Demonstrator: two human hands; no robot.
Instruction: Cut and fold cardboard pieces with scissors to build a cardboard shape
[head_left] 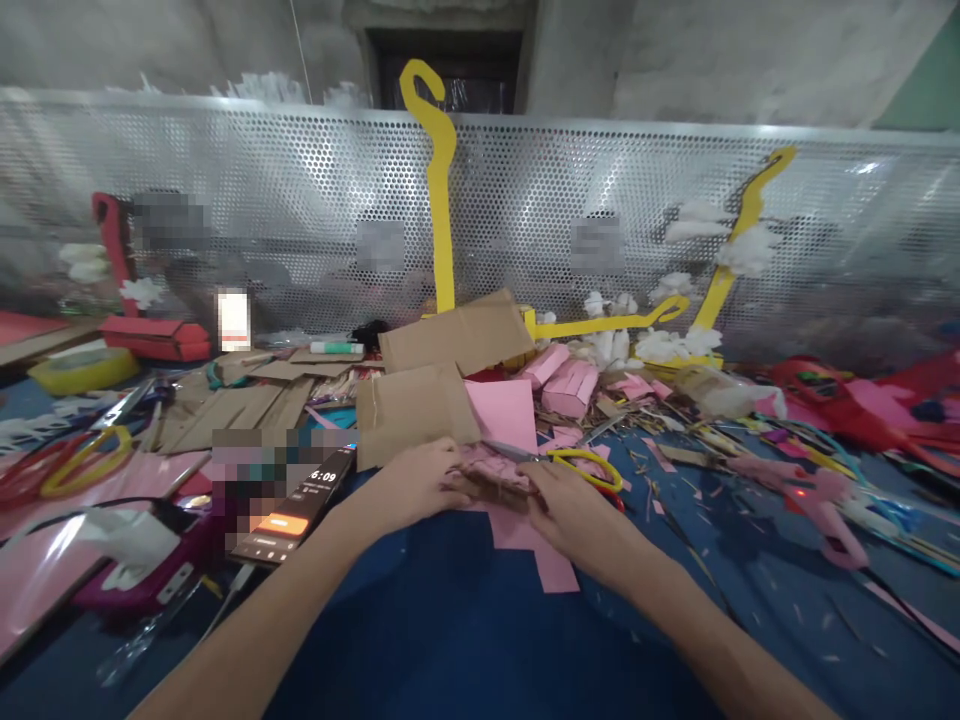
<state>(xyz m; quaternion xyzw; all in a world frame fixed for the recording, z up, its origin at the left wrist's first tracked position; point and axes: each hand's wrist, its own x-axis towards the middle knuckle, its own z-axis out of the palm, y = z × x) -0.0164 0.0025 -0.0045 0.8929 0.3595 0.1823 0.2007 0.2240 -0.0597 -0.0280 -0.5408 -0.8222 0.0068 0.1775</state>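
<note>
Between my two hands is a small piece of cardboard covered with pink paper [491,466], held low over the table. The fingers of my left hand [429,482] are closed on its left end. My right hand [559,505] pinches its right end. Directly beyond it lie scissors [589,466] with yellow handles, their blades pointing left. Pink paper [517,528] sticks out beneath the piece, and a larger pink sheet [510,405] shows behind. A brown cardboard sheet [412,410] lies just past my left hand. My fingertips are partly hidden.
Yellow hook-topped cutouts [444,220] stand against a perforated metal panel [517,190]. At right lies a pink glue gun [817,500] with its cord. A phone [300,510] and a purple power block [150,570] are at left, near a tape roll [82,370]. Paper scraps litter the blue table [420,640].
</note>
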